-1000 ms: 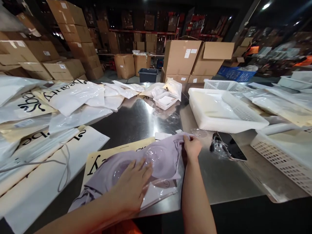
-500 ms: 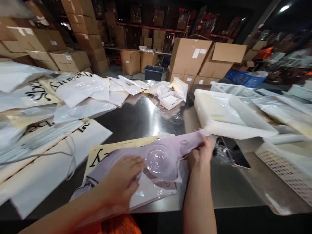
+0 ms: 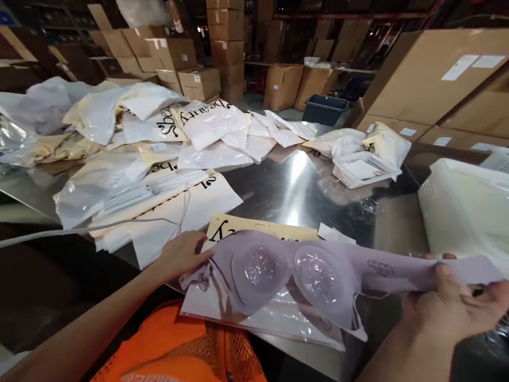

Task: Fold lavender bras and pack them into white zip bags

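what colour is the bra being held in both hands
Pale lilac bra, with clear plastic cup inserts, seen in the head view.

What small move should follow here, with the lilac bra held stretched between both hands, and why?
Probably lowering it flat onto the clear plastic bag beneath. The left hand pinches one end of the lilac bra with clear cup inserts, the right hand grips the other band, and the garment hangs taut just above that bag on the steel table.

We see a matt lilac cloth bra (image 3: 318, 265), glossy plastic bags (image 3: 214, 124), our polished metal worktop (image 3: 286, 185), matt cardboard boxes (image 3: 429, 79).
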The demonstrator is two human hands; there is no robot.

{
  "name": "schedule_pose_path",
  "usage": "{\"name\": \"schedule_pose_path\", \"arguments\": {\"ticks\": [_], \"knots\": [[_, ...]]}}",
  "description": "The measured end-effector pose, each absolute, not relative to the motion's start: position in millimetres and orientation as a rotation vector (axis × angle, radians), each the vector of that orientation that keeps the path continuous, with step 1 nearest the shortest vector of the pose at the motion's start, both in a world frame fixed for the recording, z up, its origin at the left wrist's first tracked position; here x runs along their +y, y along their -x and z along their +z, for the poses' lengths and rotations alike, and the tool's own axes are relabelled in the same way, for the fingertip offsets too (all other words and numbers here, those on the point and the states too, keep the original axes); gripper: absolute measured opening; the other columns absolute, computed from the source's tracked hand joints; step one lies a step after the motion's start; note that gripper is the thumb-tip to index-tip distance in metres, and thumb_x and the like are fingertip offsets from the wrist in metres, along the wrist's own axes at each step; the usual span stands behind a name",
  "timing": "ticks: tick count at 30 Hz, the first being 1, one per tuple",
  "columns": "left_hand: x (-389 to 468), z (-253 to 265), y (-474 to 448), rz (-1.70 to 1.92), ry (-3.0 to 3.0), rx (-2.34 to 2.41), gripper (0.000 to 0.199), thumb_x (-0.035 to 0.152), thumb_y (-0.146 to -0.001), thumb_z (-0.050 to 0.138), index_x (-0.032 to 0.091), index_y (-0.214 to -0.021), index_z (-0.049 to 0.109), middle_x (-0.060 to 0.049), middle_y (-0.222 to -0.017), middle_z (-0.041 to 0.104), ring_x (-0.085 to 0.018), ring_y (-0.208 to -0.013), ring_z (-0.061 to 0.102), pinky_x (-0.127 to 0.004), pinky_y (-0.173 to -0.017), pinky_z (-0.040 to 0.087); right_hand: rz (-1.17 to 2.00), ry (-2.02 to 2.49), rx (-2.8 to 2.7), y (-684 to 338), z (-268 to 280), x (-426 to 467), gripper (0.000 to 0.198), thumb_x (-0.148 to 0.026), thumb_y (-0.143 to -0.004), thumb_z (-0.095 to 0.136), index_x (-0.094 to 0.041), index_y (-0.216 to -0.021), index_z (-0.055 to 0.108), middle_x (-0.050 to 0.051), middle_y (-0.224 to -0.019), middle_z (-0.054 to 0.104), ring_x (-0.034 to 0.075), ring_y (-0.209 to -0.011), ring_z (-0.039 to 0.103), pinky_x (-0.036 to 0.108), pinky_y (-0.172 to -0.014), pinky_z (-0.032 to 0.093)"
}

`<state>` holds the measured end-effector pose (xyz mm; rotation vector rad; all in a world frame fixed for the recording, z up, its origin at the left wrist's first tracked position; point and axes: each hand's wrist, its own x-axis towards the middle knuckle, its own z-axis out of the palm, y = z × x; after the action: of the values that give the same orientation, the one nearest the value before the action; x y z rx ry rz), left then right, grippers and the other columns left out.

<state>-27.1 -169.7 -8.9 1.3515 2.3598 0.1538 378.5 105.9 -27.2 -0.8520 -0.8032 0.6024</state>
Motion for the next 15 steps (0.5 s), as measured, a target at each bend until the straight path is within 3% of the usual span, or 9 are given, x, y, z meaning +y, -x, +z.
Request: {"name": "schedule_pose_path", "arguments": {"ticks": [5,9,12,15], "knots": [[-154.3,-15.9,24.3,0.281,-1.283,2.242,0.037,0.049,-0.082,0.054,0.02,-0.103,0.062,-0.004,-0.085,0.062,-0.025,-0.081,0.059,-0.032,-0.065,0.035,0.581,0.805,-0.848,-373.7,-29.8,109.9,0.08,-0.028,-0.03,0.082,-0.024,-0.106,0.055,0.0,-0.082,0.063,0.024,-0.077,0.059,0.065,-0.097,0.043],[-136.5,-19.7,22.6,0.375,-1.292,2.098,0.009,0.029,-0.07,0.058,0.02,-0.071,0.056,0.001,-0.07,0.054,-0.019,-0.072,0.055,-0.029,-0.062,0.034,0.595,0.847,-0.838,-369.8,-29.5,108.7,0.069,-0.029,-0.03,0.081,-0.026,-0.095,0.058,-0.003,-0.075,0.063,0.021,-0.069,0.057,0.064,-0.097,0.044],[-127.9,-14.3,25.4,0.453,-1.247,1.997,0.015,0.026,-0.069,0.052,0.021,-0.061,0.041,0.003,-0.064,0.047,-0.015,-0.064,0.051,-0.026,-0.057,0.033,0.642,0.862,-0.829,-369.3,-28.9,104.2,0.059,-0.025,-0.035,0.079,-0.026,-0.091,0.061,-0.004,-0.076,0.065,0.018,-0.065,0.056,0.062,-0.098,0.044],[-125.4,-1.9,33.8,0.497,-1.191,1.918,0.019,0.036,-0.074,0.053,0.022,-0.07,0.041,0.005,-0.061,0.047,-0.014,-0.057,0.049,-0.024,-0.052,0.036,0.68,0.861,-0.797,-371.1,-26.7,99.5,0.053,-0.021,-0.04,0.077,-0.026,-0.091,0.063,-0.002,-0.082,0.066,0.019,-0.067,0.058,0.061,-0.099,0.043]]}}
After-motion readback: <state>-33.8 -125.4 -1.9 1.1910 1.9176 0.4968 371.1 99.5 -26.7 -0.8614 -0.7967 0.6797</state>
